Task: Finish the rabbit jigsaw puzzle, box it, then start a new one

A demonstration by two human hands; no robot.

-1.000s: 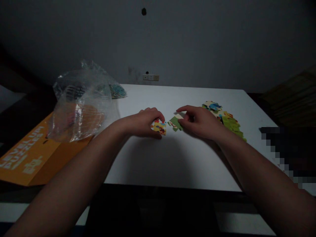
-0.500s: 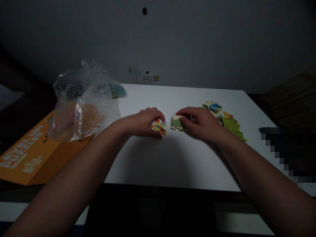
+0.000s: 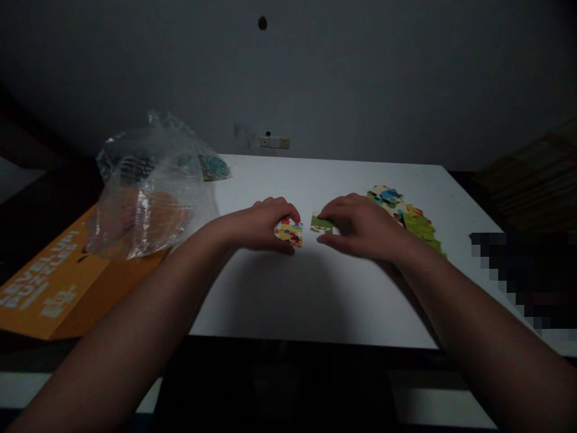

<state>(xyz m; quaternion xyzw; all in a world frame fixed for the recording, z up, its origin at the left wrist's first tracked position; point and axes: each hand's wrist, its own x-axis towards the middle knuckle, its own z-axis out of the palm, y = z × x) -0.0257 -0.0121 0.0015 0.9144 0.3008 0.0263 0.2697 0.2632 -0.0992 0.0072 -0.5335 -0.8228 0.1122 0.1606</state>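
Note:
My left hand (image 3: 264, 224) rests on the white table (image 3: 315, 288) with its fingers curled round a yellow puzzle piece (image 3: 290, 231) with red and blue marks. My right hand (image 3: 363, 227) pinches a green puzzle piece (image 3: 321, 223) between thumb and fingers, holding it just right of the yellow one. A small gap separates the two pieces. Both forearms reach in from the bottom corners.
A pile of loose green, blue and yellow puzzle pieces (image 3: 410, 219) lies behind my right hand. A crumpled clear plastic bag (image 3: 148, 186) sits on an orange puzzle box (image 3: 54, 282) at the left table edge. A wall socket (image 3: 274, 142) is beyond the table.
My right hand has turned the green piece and brought it leftwards, closer to the yellow piece. My left hand has stayed still on the yellow piece.

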